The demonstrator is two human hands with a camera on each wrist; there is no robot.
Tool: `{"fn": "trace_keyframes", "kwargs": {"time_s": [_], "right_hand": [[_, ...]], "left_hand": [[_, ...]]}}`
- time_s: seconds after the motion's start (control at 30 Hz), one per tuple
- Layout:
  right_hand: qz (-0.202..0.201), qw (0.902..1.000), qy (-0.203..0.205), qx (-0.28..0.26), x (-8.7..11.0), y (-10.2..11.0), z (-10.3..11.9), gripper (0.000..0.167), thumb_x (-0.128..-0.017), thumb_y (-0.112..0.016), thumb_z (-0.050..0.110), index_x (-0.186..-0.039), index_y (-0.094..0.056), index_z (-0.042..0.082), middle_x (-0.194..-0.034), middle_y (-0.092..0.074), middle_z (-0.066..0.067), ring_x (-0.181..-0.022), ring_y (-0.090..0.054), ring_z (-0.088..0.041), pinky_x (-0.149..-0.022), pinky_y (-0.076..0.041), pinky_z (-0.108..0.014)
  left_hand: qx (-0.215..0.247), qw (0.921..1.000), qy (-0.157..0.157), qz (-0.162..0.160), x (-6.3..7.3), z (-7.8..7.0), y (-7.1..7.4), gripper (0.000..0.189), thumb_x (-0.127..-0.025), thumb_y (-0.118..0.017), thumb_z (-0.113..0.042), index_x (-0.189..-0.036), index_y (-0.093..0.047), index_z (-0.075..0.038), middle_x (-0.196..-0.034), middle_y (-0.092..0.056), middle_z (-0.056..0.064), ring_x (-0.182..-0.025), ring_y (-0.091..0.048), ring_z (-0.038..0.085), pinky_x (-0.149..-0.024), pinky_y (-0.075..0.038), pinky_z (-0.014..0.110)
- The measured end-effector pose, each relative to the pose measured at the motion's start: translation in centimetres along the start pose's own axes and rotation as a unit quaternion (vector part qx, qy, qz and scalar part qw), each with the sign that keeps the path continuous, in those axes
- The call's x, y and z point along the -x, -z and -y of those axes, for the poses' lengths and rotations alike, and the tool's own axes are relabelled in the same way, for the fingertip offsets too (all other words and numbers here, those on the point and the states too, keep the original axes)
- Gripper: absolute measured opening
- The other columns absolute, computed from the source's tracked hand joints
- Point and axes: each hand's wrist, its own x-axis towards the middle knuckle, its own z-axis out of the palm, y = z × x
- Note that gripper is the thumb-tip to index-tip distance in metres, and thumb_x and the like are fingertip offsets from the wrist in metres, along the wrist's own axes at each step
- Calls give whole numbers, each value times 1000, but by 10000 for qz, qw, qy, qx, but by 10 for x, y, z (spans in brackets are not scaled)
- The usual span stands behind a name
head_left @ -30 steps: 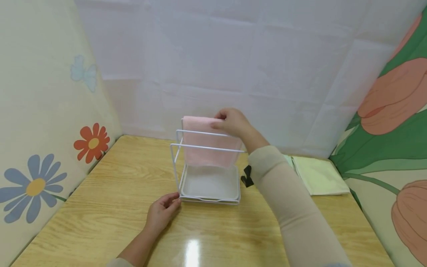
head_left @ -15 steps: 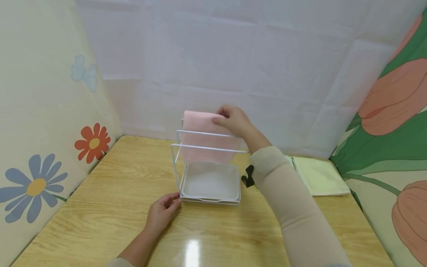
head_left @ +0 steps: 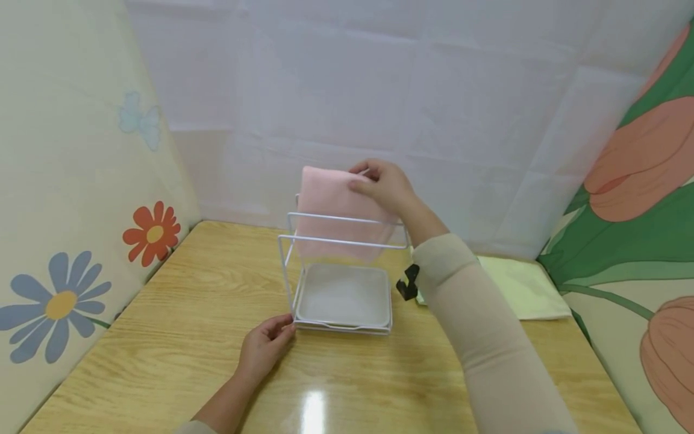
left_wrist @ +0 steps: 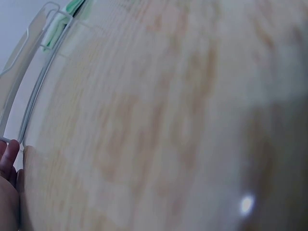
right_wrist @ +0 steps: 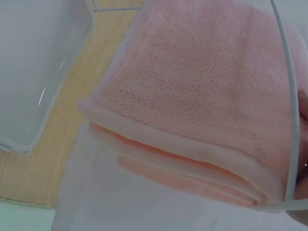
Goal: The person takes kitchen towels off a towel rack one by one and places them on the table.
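Observation:
The pink folded towel point(head_left: 331, 193) is raised in the white wire rack point(head_left: 343, 242), behind its two front bars. My right hand point(head_left: 387, 187) pinches its top edge near the right corner. In the right wrist view the layered folds of the pink towel point(right_wrist: 192, 86) hang beside a wire. At the base of the rack lies a white tray point(head_left: 344, 295). My left hand point(head_left: 262, 349) holds the front left corner of the rack between thumb and fingers; only its fingertips point(left_wrist: 9, 159) and part of the palm show in the left wrist view.
A folded yellow towel point(head_left: 523, 286) lies at the right on the wooden table point(head_left: 195, 301), partly behind the right sleeve. Beside it a pale green towel point(right_wrist: 24, 219) is mostly hidden by the arm. A white cloth wall point(head_left: 244, 169) closes the back.
My right hand has lifted the pink towel upward, and its lower edge now stands higher above the tray. The left hand stays at the rack corner.

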Motion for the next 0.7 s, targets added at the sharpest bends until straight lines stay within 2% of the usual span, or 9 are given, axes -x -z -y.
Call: {"fn": "trace_keyframes", "kwargs": {"time_s": [0.47,0.7], "right_hand": [[-147,9997,168,94,1,28,24,31,-88,-74,27,-116,-68,14,-107,-71,-9,-90,-62,-16,-81,-48,-26],[-125,9997,204,89,2,35,34,30,-88,-75,26,-114,-67,13,-107,-71,-8,-88,-63,-15,-78,-49,-26]], "left_hand": [[108,9999,-1,45,0,0,1,28,-90,-71,-13,-114,-69,1,-95,-75,16,-72,-61,-6,-64,-50,15],[118,9999,-38,32,-1,1,1,28,-90,-71,-13,-114,-69,1,-99,-75,17,-73,-61,-7,-65,-50,15]]}}
